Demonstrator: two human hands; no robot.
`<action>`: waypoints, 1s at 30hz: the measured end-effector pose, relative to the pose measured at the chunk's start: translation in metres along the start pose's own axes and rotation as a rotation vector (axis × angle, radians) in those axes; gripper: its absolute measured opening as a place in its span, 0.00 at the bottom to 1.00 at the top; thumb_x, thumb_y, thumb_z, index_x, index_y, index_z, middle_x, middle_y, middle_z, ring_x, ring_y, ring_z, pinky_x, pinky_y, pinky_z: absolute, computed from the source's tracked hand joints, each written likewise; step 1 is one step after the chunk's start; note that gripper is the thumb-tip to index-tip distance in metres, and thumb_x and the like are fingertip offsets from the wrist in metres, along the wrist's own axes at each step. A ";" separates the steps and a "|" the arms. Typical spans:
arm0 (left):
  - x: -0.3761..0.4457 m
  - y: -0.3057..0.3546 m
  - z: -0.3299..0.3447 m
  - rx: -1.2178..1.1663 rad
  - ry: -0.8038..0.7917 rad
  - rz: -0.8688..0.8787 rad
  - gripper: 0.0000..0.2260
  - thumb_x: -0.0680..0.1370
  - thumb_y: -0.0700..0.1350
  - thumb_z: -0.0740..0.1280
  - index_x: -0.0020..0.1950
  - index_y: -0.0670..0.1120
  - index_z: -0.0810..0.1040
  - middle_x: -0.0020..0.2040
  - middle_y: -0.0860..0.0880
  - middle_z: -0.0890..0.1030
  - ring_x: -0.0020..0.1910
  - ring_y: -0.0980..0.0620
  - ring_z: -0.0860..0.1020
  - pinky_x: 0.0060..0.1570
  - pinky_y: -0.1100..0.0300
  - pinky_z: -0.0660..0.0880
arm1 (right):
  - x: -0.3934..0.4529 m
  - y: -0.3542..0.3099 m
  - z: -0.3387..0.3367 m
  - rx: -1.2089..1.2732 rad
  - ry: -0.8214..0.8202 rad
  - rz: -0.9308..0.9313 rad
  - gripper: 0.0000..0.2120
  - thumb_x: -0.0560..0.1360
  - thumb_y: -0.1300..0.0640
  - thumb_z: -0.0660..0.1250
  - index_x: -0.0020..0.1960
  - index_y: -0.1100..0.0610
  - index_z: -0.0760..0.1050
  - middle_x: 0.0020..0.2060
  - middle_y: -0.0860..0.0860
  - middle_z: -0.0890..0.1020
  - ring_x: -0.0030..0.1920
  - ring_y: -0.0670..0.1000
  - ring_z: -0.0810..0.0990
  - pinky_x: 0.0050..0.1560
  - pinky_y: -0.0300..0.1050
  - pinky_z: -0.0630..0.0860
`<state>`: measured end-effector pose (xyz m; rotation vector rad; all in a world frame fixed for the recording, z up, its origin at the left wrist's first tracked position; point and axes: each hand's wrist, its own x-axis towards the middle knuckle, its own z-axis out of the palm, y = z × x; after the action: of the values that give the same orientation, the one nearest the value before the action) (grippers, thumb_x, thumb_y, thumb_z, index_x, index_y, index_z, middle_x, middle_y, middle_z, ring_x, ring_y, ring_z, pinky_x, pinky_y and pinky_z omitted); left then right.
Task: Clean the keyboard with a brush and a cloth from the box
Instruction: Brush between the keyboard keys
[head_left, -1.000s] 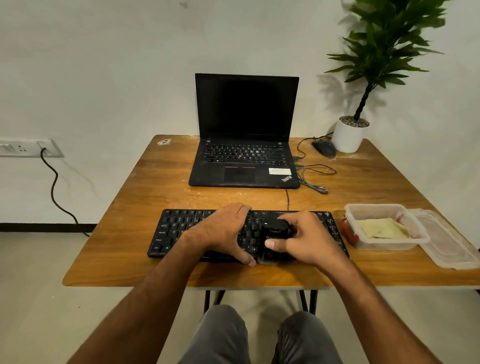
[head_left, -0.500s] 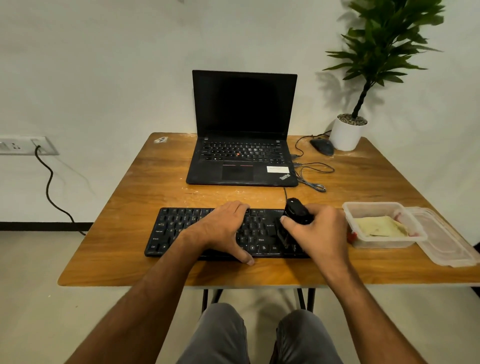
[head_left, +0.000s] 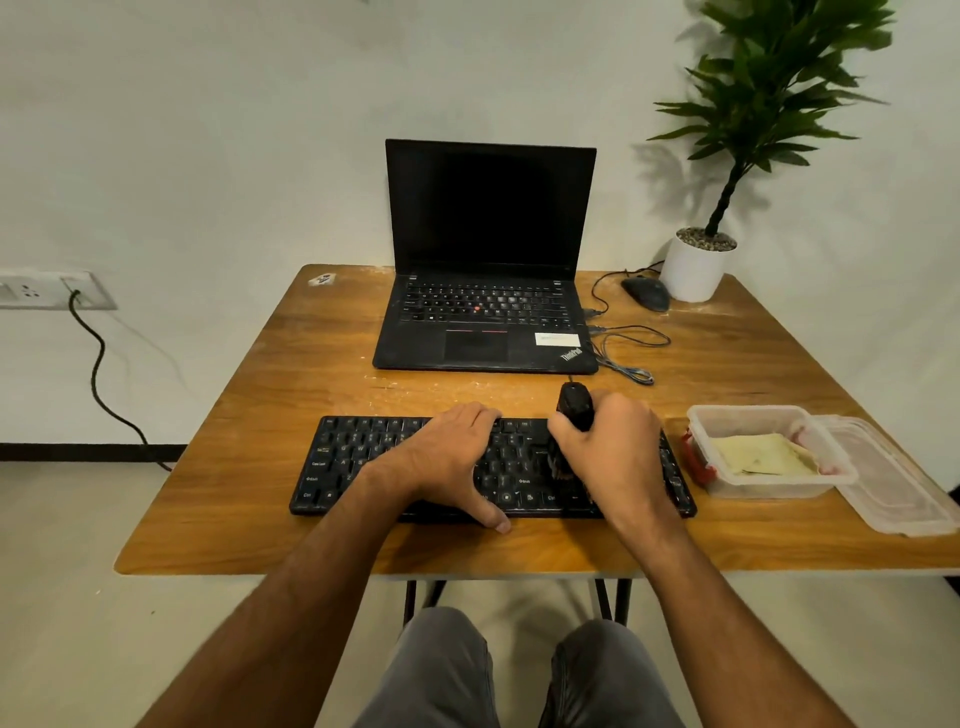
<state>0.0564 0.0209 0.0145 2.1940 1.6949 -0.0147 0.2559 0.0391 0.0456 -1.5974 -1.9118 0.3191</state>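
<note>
Wooden table (head_left: 249, 467) carries the keyboard (head_left: 363, 457) at 6 o'clock. It is steadied by the flat left hand (head_left: 447, 457); the brush (head_left: 574, 408) is gripped by the right hand (head_left: 613, 452), bristles on keys. Brushing underway; the cloth (head_left: 761, 454) is left unused in the box (head_left: 748, 415) at 3 o'clock.

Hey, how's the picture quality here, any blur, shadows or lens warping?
Head view: evenly lit and mostly sharp; the potted green plant casts a soft shadow on the white wall; the wide lens flares the wooden table edges outward; the black-handled brush is slightly smeared.
</note>
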 end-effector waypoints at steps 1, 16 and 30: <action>0.000 0.000 0.000 0.002 0.000 0.000 0.62 0.63 0.69 0.80 0.84 0.45 0.51 0.80 0.48 0.59 0.78 0.48 0.59 0.80 0.53 0.56 | 0.007 -0.002 0.002 -0.004 0.003 -0.003 0.13 0.74 0.50 0.72 0.34 0.54 0.76 0.27 0.45 0.76 0.26 0.41 0.72 0.22 0.33 0.65; 0.002 -0.002 0.001 0.020 0.014 0.013 0.61 0.63 0.71 0.80 0.83 0.44 0.52 0.80 0.47 0.61 0.78 0.48 0.60 0.80 0.52 0.58 | -0.021 -0.006 -0.013 -0.078 -0.080 -0.045 0.14 0.74 0.49 0.71 0.33 0.53 0.73 0.26 0.44 0.74 0.27 0.41 0.71 0.25 0.32 0.59; 0.004 -0.001 -0.001 0.017 0.008 0.012 0.62 0.62 0.70 0.81 0.83 0.44 0.53 0.78 0.47 0.62 0.76 0.48 0.62 0.80 0.51 0.60 | 0.037 -0.004 0.013 0.049 -0.002 0.027 0.10 0.73 0.51 0.73 0.36 0.55 0.79 0.29 0.46 0.79 0.32 0.44 0.78 0.28 0.33 0.67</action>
<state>0.0562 0.0249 0.0143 2.2194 1.6925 -0.0179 0.2423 0.0760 0.0487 -1.5923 -1.8708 0.3766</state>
